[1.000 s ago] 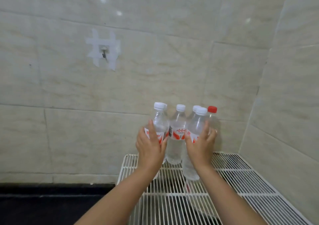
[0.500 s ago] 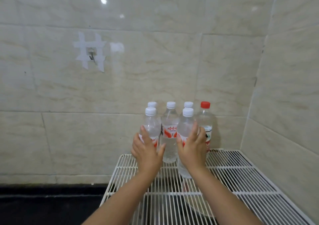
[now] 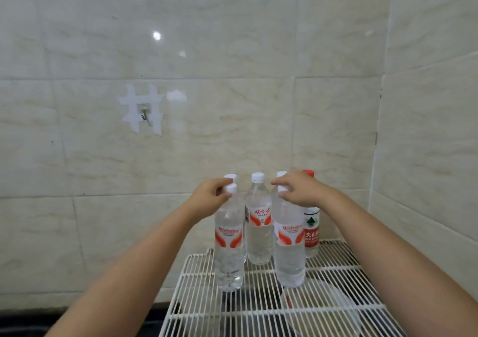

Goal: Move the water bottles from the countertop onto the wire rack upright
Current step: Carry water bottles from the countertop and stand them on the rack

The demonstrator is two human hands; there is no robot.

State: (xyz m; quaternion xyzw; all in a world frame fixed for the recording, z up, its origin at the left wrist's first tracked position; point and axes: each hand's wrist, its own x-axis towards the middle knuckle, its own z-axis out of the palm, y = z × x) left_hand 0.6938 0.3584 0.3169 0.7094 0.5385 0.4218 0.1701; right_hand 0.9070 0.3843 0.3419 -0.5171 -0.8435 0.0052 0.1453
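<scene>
At the 9 o'clock side of the tiled wall, a small metal hook (image 3: 143,113) sits fixed under crossed strips of white tape. Low at 7 o'clock runs the dark countertop (image 3: 38,321).

The left hand (image 3: 210,197) reaches in from 7 o'clock and pinches the white cap of the front-left bottle (image 3: 229,246), fingers curled around the top. That bottle stands upright on the wire rack (image 3: 336,308), at its 10 o'clock corner. Just behind it, a second white cap marks the back-left bottle (image 3: 231,177), mostly hidden.

At the centre, toward 12 o'clock of the rack, the middle bottle (image 3: 258,223) stands upright and untouched, between the two held ones.

The right hand (image 3: 300,189) comes from 5 o'clock and grasps the cap of the front-right bottle (image 3: 289,246), fingers bent over it; this bottle also stands upright on the rack wires. Another white cap (image 3: 280,174) peeks out behind the fingers.

Farthest right, at 1 o'clock, the red-capped bottle (image 3: 311,230) stands upright near the corner of the walls.
</scene>
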